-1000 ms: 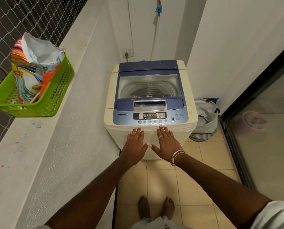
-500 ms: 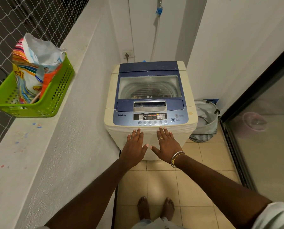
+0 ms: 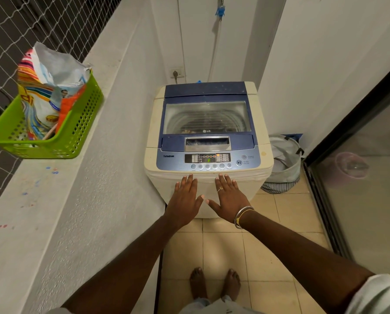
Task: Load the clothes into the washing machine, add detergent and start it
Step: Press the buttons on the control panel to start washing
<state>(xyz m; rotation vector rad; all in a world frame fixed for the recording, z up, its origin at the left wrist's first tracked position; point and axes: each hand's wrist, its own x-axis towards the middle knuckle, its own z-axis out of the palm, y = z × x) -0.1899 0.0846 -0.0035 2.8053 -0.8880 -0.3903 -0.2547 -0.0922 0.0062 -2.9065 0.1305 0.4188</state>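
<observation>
A cream and blue top-loading washing machine (image 3: 208, 132) stands ahead of me with its clear lid shut; clothes show dimly through the glass. Its control panel (image 3: 209, 159) is lit with a green display. My left hand (image 3: 186, 200) and my right hand (image 3: 228, 198) are both flat with straight fingers, side by side just in front of the machine's front edge, below the buttons. Neither holds anything. A detergent bag (image 3: 46, 94) stands open in a green basket (image 3: 76, 123) on the ledge at the left.
A grey laundry hamper (image 3: 284, 164) sits on the tiled floor right of the machine. A glass sliding door (image 3: 359, 177) runs along the right. The concrete ledge (image 3: 53, 200) and netting are at the left. A wall socket (image 3: 177, 72) is behind the machine.
Both hands have drawn back slightly from the buttons toward me and spread a little apart. The panel display now shows a green figure.
</observation>
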